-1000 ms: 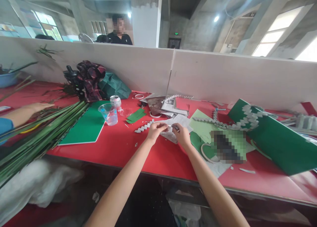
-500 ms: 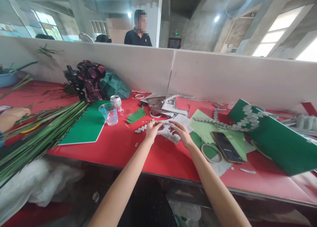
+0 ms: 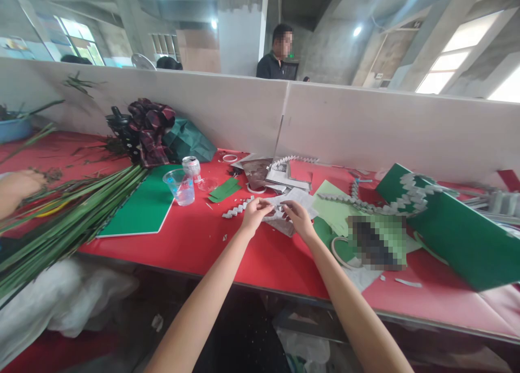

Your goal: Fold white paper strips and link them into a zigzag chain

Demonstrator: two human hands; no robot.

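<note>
Here a folded paper strip lies on the red table at the middle of the frame, its right end pinched between the fingers of the left hand. The right hand, just beside it, has its fingertips closed on the same paper. Left of them stand a plastic cup and a green sheet. Long green leaves fill the lower left, where another person's hand rests.

A matt red covering lies over the bench. On it are a folded grey paper chain, a clear glossy plastic cup, a smooth green card sheet and checked cloth.
</note>
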